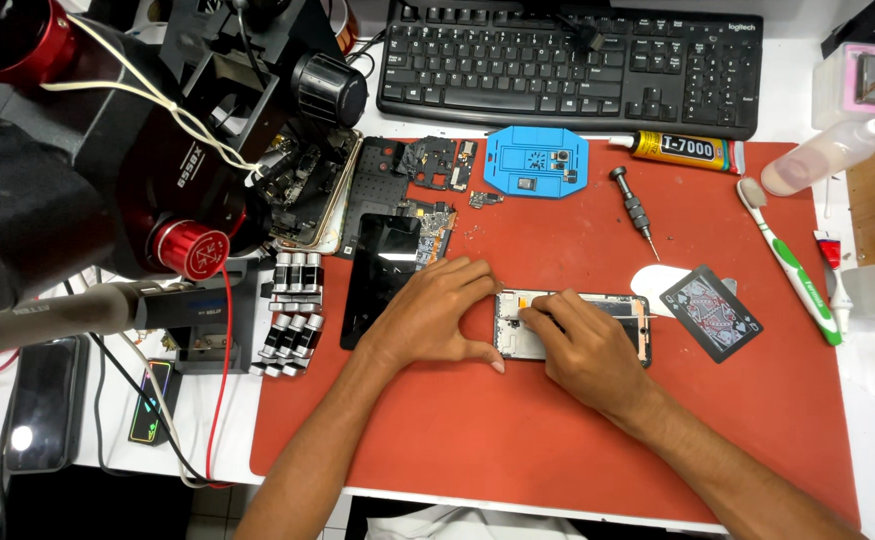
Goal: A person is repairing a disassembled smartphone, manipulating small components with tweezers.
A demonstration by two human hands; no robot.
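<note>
An opened phone frame (pixel 622 308) lies flat near the middle of the red work mat (pixel 517 430). My left hand (pixel 435 318) rests at the frame's left end, fingers and thumb bracing its edge. My right hand (pixel 585 348) lies over the frame's middle, fingertips pressed onto the inside near the left part. Whether a small tool or part sits under those fingertips is hidden. A dark phone screen panel (pixel 382 275) lies just left of my left hand.
On the mat are a playing card (pixel 709 312), a small screwdriver (pixel 635 212), a glue tube (pixel 679 150), a toothbrush (pixel 789 262), a blue fixture plate (pixel 535 162) and circuit boards (pixel 435 160). A keyboard (pixel 569 62) lies behind; a microscope (pixel 97 150) looms left.
</note>
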